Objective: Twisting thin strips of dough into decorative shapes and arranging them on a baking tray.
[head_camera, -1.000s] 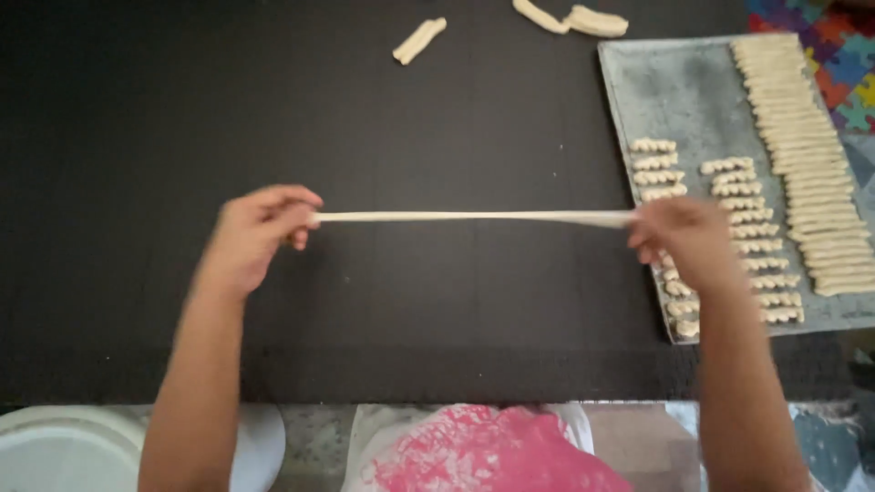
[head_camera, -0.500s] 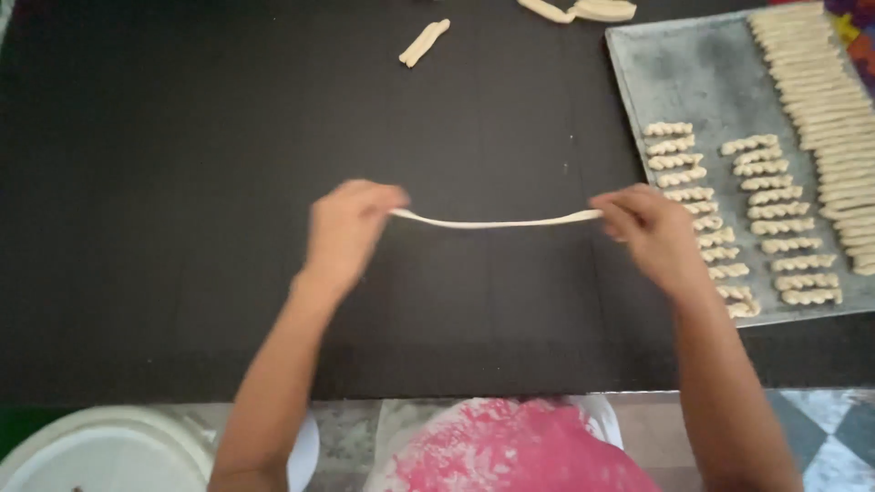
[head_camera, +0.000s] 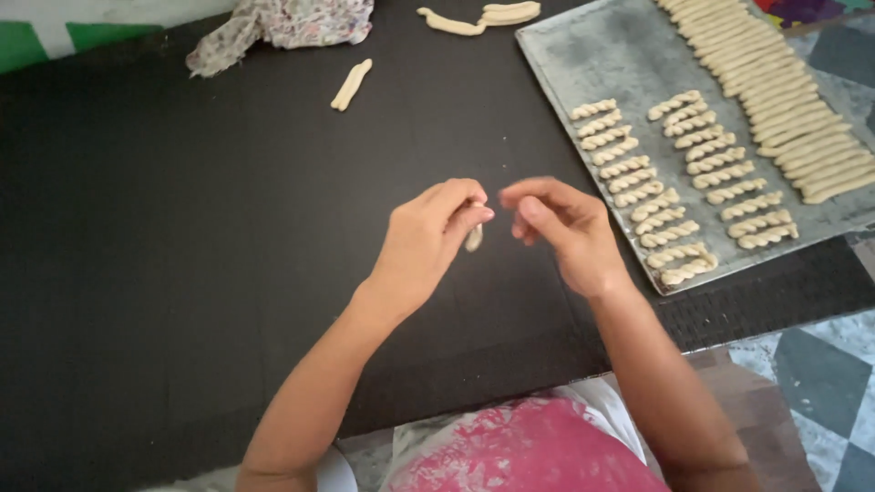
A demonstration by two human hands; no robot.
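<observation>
Underneath — black mat (head_camera: 182,273), grey tray (head_camera: 629,55) — patterned floor (head_camera: 820,383).

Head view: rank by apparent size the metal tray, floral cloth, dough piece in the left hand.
1. Metal tray, largest.
2. Floral cloth, partly cut off by the frame.
3. Dough piece in the left hand, smallest, mostly hidden by fingers.

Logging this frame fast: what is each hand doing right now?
Left hand: closed, pinching a hanging dough strip.
Right hand: fingers curled beside the strip; contact cannot be told.
</observation>
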